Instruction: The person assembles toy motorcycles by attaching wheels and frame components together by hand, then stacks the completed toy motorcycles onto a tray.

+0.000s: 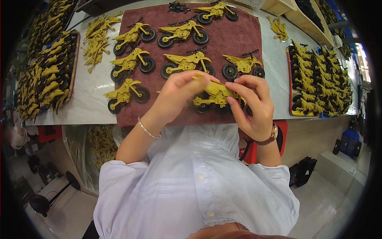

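Note:
Both my hands hold a yellow toy motorcycle body (217,95) over the near edge of a maroon towel (153,89). My left hand (181,91) pinches its left end, and my right hand (254,99) grips its right end between thumb and fingers. Dark wheels show partly beneath it; whether they belong to this bike or one lying below, I cannot tell. Just beyond my hands lie toy motorcycles with black wheels, one (187,63) in the middle and another (242,65) to the right. Several more, such as a toy motorcycle (127,93) at the left, rest in rows on the towel.
Loose yellow parts (97,40) are heaped on the table's left, with a smaller yellow pile (278,28) at the right. Trays full of toy motorcycles stand at the left (49,75) and right (318,81). Black handlebar pieces (179,7) lie at the towel's far edge.

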Motion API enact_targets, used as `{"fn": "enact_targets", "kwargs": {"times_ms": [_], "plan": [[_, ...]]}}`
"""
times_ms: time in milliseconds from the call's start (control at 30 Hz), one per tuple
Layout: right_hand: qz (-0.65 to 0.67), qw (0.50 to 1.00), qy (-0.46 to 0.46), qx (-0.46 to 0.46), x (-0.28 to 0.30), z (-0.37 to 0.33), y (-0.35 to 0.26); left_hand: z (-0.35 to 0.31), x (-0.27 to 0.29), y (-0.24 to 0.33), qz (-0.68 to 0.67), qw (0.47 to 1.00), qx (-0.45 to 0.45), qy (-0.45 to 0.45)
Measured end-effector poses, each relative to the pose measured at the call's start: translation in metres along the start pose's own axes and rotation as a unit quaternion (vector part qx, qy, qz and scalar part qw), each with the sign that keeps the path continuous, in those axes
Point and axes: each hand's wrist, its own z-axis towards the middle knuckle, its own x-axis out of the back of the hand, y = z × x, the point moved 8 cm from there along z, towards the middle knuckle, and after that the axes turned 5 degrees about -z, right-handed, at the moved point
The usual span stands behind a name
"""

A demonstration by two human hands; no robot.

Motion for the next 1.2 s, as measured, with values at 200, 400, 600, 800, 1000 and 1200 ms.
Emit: {"fn": "enact_targets", "kwargs": {"times_ms": [200, 400, 600, 800, 1000, 1200], "plan": [[0.004, 1.0, 0.027, -0.015, -0.001, -0.007, 0.005, -0.004, -0.007, 0.014, 0.156, 0.985, -0.072, 0.002], [0.009, 0.999, 0.038, -0.013, -0.001, -0.009, 0.007, -0.004, -0.005, 0.011, 0.114, 0.991, -0.068, 0.019], [0.02, 0.998, 0.06, -0.019, -0.002, -0.015, 0.012, -0.004, -0.007, 0.012, 0.091, 0.992, -0.091, 0.013], [0.038, 0.998, 0.053, -0.02, -0.001, -0.018, 0.015, -0.006, -0.004, 0.013, 0.098, 0.993, -0.052, -0.049], [0.038, 0.998, 0.051, -0.024, -0.001, -0.017, 0.017, -0.006, 0.0, 0.011, 0.098, 0.992, -0.076, -0.003], [0.001, 0.997, 0.072, -0.005, 0.001, -0.021, 0.015, -0.005, -0.004, 0.008, 0.108, 0.992, -0.06, 0.016]]}}
